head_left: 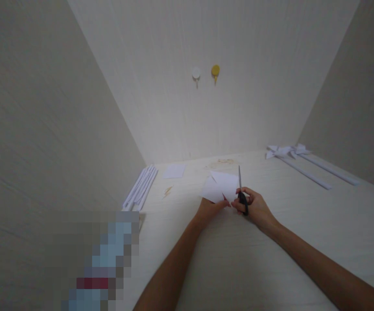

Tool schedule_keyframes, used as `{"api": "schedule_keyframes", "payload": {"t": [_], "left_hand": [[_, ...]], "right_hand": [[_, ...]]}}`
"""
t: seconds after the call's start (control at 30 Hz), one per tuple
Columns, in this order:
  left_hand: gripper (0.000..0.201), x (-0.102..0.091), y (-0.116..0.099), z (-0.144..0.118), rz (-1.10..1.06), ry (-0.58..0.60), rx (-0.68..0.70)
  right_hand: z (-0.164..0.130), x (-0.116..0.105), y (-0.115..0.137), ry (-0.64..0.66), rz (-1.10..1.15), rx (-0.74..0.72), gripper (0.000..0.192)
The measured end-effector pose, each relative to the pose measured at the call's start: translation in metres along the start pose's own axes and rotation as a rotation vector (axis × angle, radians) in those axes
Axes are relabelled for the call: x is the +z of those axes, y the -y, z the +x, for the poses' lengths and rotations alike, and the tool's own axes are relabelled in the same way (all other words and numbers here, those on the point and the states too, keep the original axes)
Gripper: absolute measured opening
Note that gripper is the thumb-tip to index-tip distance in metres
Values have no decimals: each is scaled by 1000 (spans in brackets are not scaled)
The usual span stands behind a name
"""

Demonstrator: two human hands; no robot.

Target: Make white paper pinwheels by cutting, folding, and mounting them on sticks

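Just below the middle of the frame, the left hand (210,210) pinches the near corner of a folded white paper (221,185), fingers closed on its edge. The paper fans up and away from the hand, over the pale table (238,259). Just right of it, the right hand (254,208) grips black-handled scissors (241,190), fingers through the loops, blades pointing up the frame alongside the paper's right edge; whether the blades are parted I cannot tell. At the left wall lies a bundle of rolled paper sticks (140,188), with a flat white sheet (174,171) beside them. At the right, 2 paper pinwheels (287,151) lie on long sticks. On the back wall hang 2 hooks, 1 white (196,73) and 1 yellow (215,70).
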State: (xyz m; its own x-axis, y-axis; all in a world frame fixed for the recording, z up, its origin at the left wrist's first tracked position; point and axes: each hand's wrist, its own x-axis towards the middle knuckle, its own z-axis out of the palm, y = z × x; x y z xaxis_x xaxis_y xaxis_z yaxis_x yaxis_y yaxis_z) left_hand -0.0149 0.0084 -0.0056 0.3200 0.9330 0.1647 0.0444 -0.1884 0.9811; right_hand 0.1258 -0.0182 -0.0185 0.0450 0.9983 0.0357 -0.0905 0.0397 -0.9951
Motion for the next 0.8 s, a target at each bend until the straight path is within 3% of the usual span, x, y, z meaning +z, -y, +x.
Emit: {"api": "schedule_keyframes", "payload": {"t": [0.27,0.47,0.8], "left_hand": [[5,1,-2,1,-7,6,-24],[18,0,-3,0,-24,-27,-14],[19,-2,-2,-1,-8,-32,-7]], "right_hand": [[-2,0,2,-1,-41,-11,35],[0,0,0,-46,-42,3,35],[0,0,1,-105,-28,-23,36]]}}
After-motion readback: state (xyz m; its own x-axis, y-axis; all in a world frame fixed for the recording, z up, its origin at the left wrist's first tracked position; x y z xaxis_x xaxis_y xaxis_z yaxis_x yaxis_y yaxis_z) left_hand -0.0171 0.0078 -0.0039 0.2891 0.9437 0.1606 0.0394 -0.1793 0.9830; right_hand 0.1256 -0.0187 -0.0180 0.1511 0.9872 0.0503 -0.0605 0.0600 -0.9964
